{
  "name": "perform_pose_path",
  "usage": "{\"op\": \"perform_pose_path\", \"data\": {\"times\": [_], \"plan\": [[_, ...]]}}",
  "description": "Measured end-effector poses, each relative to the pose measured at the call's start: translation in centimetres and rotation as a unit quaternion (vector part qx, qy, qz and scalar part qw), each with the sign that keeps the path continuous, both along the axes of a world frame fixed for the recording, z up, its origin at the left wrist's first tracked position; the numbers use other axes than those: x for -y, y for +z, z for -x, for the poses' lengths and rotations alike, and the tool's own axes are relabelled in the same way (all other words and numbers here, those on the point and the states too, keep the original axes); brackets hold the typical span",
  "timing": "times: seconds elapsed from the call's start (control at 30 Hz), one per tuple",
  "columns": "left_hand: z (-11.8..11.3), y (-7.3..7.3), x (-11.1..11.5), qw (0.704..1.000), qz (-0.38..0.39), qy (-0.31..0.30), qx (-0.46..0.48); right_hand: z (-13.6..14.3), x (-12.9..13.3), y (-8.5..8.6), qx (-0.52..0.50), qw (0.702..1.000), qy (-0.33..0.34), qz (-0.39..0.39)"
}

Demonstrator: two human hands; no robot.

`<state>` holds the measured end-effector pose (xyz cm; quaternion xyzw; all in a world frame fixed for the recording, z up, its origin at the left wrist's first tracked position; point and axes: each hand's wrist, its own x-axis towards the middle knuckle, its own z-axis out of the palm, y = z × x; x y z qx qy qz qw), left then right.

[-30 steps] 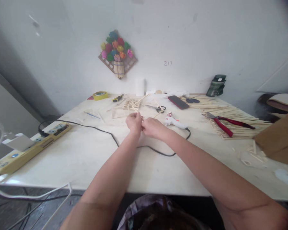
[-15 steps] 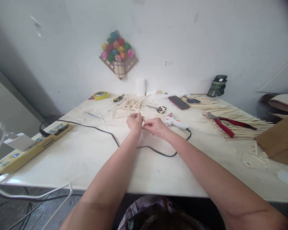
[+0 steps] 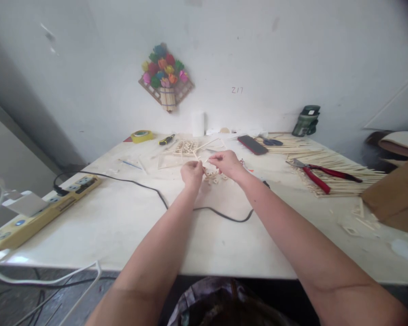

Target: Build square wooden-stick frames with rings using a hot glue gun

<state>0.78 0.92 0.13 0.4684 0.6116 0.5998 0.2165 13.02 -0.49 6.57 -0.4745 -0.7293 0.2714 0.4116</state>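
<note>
My left hand (image 3: 191, 174) is closed on a small frame of pale wooden sticks (image 3: 211, 176), which shows between and just below my hands. My right hand (image 3: 224, 163), a little higher and to the right, pinches the end of a short pale stick (image 3: 207, 160). Behind my hands lies a lattice of sticks (image 3: 186, 147), with longer loose sticks beside it. Most of the glue gun and the scissors is hidden behind my right hand and forearm.
Red-handled pliers (image 3: 313, 174) rest on many thin sticks (image 3: 343, 170) at the right. A phone (image 3: 252, 145) lies at the back. A yellow power strip (image 3: 47, 213) stands at the left, and a black cable (image 3: 136, 182) crosses the table.
My right hand has moved up and away from my left hand, opening a gap between them. The stick frame now shows more clearly, while the glue gun has become mostly covered.
</note>
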Motion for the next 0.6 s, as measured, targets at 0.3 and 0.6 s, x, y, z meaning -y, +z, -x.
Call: {"op": "perform_pose_path", "data": {"times": [0.3,0.6], "plan": [[0.0,0.1,0.2,1.0,0.0,-0.019,-0.016,0.4,-1.9,0.4,0.036,0.996,-0.061,-0.046],[0.0,0.0,0.0,0.999,0.003,-0.018,-0.036,0.5,-1.5,-0.1,-0.04,0.998,-0.049,0.01]]}}
